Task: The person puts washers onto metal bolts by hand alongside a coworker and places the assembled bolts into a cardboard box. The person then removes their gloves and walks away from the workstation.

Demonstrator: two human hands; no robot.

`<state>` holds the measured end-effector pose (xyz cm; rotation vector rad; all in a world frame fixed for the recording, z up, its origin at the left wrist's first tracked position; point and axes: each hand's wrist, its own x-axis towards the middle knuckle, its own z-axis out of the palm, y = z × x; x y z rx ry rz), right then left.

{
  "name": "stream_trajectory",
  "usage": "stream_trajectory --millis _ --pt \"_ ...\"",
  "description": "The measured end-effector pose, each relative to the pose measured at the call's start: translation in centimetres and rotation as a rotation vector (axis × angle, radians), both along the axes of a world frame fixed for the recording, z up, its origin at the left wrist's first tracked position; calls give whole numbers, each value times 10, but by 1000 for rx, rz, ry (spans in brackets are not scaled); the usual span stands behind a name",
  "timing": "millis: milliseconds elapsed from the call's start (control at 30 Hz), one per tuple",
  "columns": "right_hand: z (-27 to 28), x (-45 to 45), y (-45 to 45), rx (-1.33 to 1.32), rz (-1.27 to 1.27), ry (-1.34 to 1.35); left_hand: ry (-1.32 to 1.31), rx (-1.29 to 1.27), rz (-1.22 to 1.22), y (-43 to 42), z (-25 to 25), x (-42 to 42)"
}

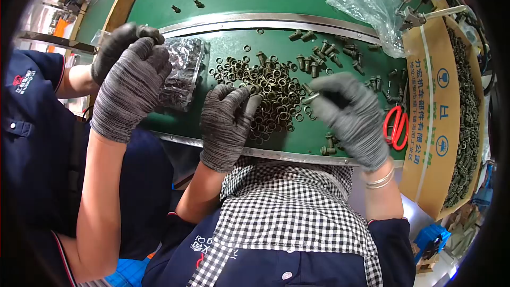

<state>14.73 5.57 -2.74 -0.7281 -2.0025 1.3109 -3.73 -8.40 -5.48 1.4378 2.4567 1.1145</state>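
My left hand (226,122), in a grey knitted glove, is at the left edge of a pile of small metal ring washers (279,87). Its fingers are bent together at the rings; what they pinch is too small to make out. To the right of the pile, my right hand (350,119), gloved alike and blurred by motion, has thumb and fingers closed around what looks like a bolt (310,98), its pale end pointing toward the washers. Loose dark bolts (313,64) lie behind and beside this hand, some standing on their heads.
A co-worker's gloved hands (130,82) are at the left, by a clear bag of dark parts (183,69). Red-handled scissors (396,127) lie at the right, beside a cardboard box (430,111) filled with metal parts. A metal rail (276,20) crosses the green table; crumpled plastic (366,2) lies behind.
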Motion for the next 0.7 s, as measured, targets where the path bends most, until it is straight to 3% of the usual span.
stream_trajectory --millis 133,267,400,533,700 --pt "-11 -34 -19 -292 -39 189 -58 5 -71 5 9 9" --pt "-23 -50 -9 -12 74 75 18 -30 -74 0 0 5" --pt "-30 -60 -13 -28 88 33 79 -57 -76 -1 1 3" --pt "-34 -62 -9 -270 89 15 -40 -76 -89 -1 4 2" --pt "-32 -62 -9 -106 116 -13 -137 -69 -150 6 14 -1"
